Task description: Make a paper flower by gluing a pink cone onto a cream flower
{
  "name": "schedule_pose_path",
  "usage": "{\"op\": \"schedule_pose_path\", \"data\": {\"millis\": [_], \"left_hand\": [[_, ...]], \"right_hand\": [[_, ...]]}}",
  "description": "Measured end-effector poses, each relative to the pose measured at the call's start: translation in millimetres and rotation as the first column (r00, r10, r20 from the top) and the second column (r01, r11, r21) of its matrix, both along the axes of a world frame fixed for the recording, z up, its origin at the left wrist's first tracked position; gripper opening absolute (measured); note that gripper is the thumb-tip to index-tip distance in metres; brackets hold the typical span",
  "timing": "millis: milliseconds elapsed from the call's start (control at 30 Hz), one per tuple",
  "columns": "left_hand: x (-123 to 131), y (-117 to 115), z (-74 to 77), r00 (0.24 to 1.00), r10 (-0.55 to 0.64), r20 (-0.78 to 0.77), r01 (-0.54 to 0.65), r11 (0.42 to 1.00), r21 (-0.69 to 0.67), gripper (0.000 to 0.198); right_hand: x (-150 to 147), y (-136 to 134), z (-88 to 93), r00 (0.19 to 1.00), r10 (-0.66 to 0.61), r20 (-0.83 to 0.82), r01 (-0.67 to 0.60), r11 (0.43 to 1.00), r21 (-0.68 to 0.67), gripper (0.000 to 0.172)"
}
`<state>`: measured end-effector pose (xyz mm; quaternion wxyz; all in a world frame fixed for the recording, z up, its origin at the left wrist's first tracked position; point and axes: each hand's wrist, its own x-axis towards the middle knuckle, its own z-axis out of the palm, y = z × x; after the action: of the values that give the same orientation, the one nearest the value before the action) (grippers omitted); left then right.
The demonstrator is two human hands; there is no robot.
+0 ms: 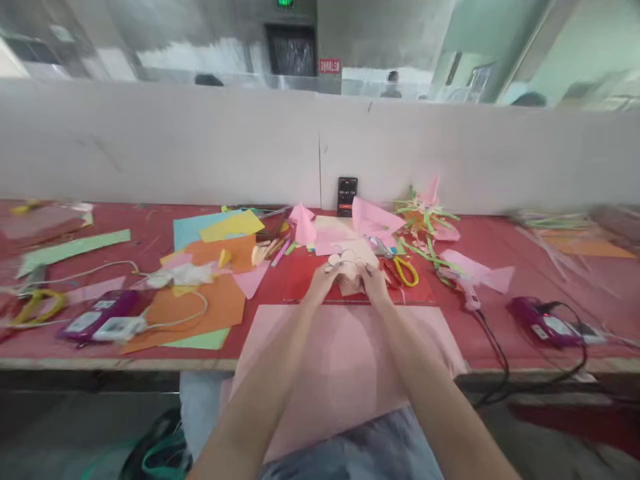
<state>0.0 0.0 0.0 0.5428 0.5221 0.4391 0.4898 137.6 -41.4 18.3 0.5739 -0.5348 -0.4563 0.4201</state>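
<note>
Both my hands meet over a red mat point(305, 283) in the middle of the table. My left hand point(324, 279) and my right hand point(371, 277) have their fingers curled round a small pale pink paper piece point(349, 265) held between them. A large pink paper sheet point(345, 360) lies under my forearms and hangs over the table's front edge. Yellow-handled scissors point(403, 268) rest just right of my right hand.
Coloured paper sheets point(220, 267) and cables litter the left of the red table. Purple devices lie at left point(100, 317) and right point(543, 323). A phone point(347, 196) leans on the white partition. Green and pink paper strips point(425, 223) pile at back right.
</note>
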Motion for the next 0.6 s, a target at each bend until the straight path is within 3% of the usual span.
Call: {"op": "schedule_pose_path", "data": {"millis": [267, 600], "left_hand": [[0.9, -5.0, 6.4, 0.998, -0.055, 0.041, 0.056, 0.998, -0.013, 0.037], [-0.7, -2.8, 3.2, 0.995, -0.099, 0.011, 0.099, 0.995, 0.011, 0.037]], "right_hand": [[3.5, 2.4, -4.4, 0.986, 0.048, -0.158, -0.041, 0.998, 0.045, 0.033], [4.3, 2.6, -8.2, 0.981, 0.090, -0.174, -0.081, 0.995, 0.059, 0.039]]}}
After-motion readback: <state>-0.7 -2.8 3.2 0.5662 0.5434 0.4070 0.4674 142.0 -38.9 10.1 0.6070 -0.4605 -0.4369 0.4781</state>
